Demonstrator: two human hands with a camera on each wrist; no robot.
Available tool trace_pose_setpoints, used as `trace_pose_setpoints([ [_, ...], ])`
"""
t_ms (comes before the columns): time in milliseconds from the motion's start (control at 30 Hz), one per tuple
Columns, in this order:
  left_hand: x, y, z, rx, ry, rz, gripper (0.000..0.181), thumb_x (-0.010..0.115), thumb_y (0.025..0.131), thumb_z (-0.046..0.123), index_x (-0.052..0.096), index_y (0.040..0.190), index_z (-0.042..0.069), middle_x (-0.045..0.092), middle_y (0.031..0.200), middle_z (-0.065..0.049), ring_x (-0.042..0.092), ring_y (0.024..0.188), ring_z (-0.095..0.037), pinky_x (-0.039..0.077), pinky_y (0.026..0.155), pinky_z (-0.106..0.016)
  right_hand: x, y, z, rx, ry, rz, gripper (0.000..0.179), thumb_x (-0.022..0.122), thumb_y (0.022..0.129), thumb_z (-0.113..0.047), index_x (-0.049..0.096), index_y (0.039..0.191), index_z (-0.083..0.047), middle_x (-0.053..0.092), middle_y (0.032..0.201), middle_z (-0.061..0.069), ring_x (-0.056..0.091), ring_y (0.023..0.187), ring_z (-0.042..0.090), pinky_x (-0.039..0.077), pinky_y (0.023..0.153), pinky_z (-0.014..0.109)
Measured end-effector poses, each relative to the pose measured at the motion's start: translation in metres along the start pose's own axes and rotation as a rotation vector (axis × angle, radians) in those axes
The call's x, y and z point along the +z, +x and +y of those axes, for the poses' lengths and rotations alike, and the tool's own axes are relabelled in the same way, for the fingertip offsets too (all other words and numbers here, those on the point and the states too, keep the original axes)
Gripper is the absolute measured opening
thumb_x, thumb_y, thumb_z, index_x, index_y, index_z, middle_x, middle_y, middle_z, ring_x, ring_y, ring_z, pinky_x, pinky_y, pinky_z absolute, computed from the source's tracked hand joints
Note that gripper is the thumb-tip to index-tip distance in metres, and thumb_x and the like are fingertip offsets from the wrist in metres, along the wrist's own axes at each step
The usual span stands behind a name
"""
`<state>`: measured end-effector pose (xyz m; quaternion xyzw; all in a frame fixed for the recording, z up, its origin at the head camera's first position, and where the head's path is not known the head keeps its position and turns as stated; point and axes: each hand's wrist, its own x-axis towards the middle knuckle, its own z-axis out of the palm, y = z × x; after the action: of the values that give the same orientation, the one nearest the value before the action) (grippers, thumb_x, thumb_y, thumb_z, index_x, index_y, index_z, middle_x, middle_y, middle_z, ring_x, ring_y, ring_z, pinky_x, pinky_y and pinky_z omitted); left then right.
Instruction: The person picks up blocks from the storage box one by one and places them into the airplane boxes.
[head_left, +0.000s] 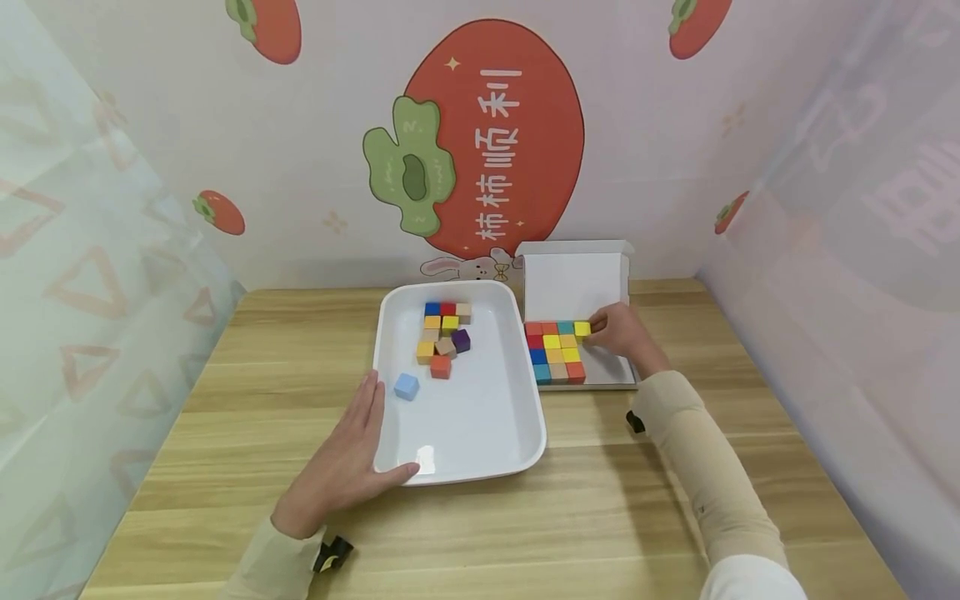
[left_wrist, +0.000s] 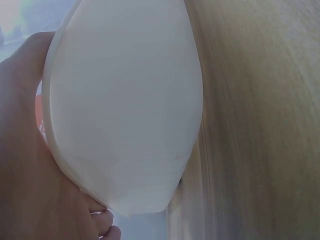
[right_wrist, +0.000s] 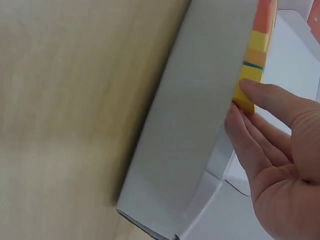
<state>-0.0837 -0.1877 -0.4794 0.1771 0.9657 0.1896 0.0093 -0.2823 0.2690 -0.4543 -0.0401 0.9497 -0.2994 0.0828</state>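
With thumb and fingers, my right hand [head_left: 624,333] pinches a yellow cube [head_left: 582,328] at the far end of a white cardboard box [head_left: 611,368]. The right wrist view shows the thumb on one side of this cube [right_wrist: 247,90], fingertips below it. Rows of coloured wooden cubes fill the box's left part. My left hand [head_left: 337,467] rests at the near left corner of a white tray [head_left: 480,433], fingers straight along its left rim and thumb over the front rim. A light blue cube [head_left: 407,386] lies inside, close to those fingers.
Farther back in the tray sit several cubes, among them an orange-red cube [head_left: 440,367] and a purple cube [head_left: 461,340]. The box's raised lid [head_left: 573,283] leans toward the patterned backdrop [head_left: 637,150]. Wooden tabletop [head_left: 300,358] surrounds both containers.
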Motion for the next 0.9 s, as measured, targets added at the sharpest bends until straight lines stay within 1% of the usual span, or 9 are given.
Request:
trace_pose_setpoints([
  [167,-0.001,0.0,0.001,0.003,0.003,0.001,0.129,0.066,0.087,0.076,0.006,0.168,-0.004,-0.005,0.179,-0.019,0.007,0.166,-0.04,0.028,0.129,-0.057,0.008,-0.002,0.002,0.003,0.059,0.072,0.037,0.079,0.094,-0.01,0.072,0.126,0.009,0.075,0.123,0.027,0.072,0.115,0.039,0.062,0.097,0.049],
  [300,0.0,0.0,0.001,0.001,-0.004,-0.003,0.129,0.066,0.087,0.076,0.005,0.168,-0.003,-0.005,0.179,-0.019,0.007,0.166,-0.04,0.028,0.128,-0.058,0.011,-0.005,0.003,0.011,0.091,0.094,0.035,0.079,0.094,-0.009,0.073,0.124,0.008,0.075,0.122,0.027,0.073,0.114,0.039,0.062,0.096,0.048],
  [400,0.0,0.0,0.0,0.002,-0.005,-0.004,0.129,0.066,0.086,0.076,0.005,0.168,-0.004,-0.005,0.179,-0.019,0.007,0.166,-0.04,0.028,0.129,-0.058,0.011,-0.006,0.002,0.004,0.077,0.094,0.034,0.079,0.094,-0.009,0.073,0.123,0.008,0.075,0.122,0.027,0.072,0.113,0.039,0.063,0.095,0.049],
  [500,0.001,0.0,0.0,0.006,0.004,-0.004,0.129,0.066,0.086,0.076,0.005,0.168,-0.004,-0.006,0.179,-0.019,0.006,0.166,-0.04,0.028,0.129,-0.057,0.006,-0.008,-0.003,-0.038,0.022,0.112,0.035,0.077,0.094,-0.007,0.071,0.124,0.011,0.074,0.122,0.029,0.071,0.112,0.041,0.062,0.095,0.051],
  [567,0.001,0.0,0.0,0.01,0.007,-0.002,0.129,0.066,0.087,0.076,0.005,0.168,-0.004,-0.006,0.179,-0.019,0.006,0.166,-0.04,0.028,0.129,-0.057,0.001,-0.009,-0.012,-0.065,-0.011,0.126,0.037,0.076,0.094,-0.006,0.069,0.125,0.012,0.073,0.122,0.029,0.07,0.112,0.042,0.062,0.095,0.052],
  [633,0.001,0.0,0.0,0.015,0.012,0.002,0.129,0.066,0.087,0.076,0.005,0.167,-0.004,-0.005,0.179,-0.02,0.006,0.166,-0.04,0.028,0.129,-0.057,-0.005,-0.011,-0.025,-0.085,-0.025,0.135,0.039,0.076,0.095,-0.008,0.067,0.128,0.011,0.073,0.122,0.029,0.07,0.113,0.042,0.062,0.097,0.053],
  [767,0.001,0.0,0.0,0.021,0.018,0.011,0.128,0.067,0.087,0.075,0.006,0.167,-0.005,-0.005,0.178,-0.021,0.006,0.166,-0.04,0.028,0.129,-0.057,-0.015,-0.01,-0.058,-0.103,-0.027,0.115,0.042,0.077,0.097,-0.014,0.067,0.133,0.005,0.072,0.126,0.024,0.069,0.114,0.038,0.061,0.1,0.05],
  [900,0.001,0.0,-0.001,0.021,0.016,0.01,0.128,0.067,0.087,0.074,0.006,0.167,-0.005,-0.005,0.178,-0.021,0.006,0.166,-0.04,0.028,0.129,-0.057,-0.02,-0.006,-0.09,-0.155,-0.017,0.105,0.043,0.078,0.096,-0.018,0.069,0.133,0.002,0.072,0.127,0.02,0.07,0.115,0.035,0.062,0.1,0.047],
])
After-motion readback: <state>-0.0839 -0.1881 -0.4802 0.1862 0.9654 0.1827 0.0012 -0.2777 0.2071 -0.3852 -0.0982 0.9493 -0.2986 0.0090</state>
